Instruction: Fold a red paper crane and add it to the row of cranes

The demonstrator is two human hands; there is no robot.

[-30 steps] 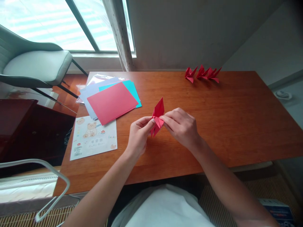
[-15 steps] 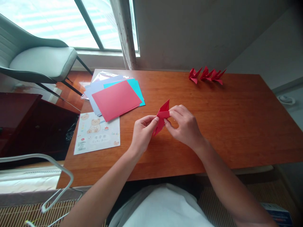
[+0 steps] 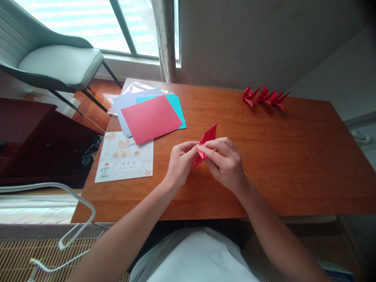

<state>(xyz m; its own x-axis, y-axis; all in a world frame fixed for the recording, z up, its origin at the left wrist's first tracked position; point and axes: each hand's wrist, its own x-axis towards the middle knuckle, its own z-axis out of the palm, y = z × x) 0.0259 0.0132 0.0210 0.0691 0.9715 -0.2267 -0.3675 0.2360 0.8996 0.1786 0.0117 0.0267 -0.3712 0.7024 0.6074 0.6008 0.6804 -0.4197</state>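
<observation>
A partly folded piece of red origami paper is held between both hands above the table, its pointed tip sticking up and away from me. My left hand pinches its left side between thumb and fingers. My right hand is closed on the right side, its fingers lying over the middle of the paper and hiding part of the folds. Another tip shows below, between the hands. At the far right of the table stand three folded red paper cranes in a row.
Left on the wooden table lie red sheets over blue and lilac ones. Nearer is a bear-printed sheet. A chair stands by the window; a white hanger is at lower left.
My right fingers have moved left over the paper's middle, and the flap that stuck out to the right is now pressed down under them. The view has shifted slightly.
</observation>
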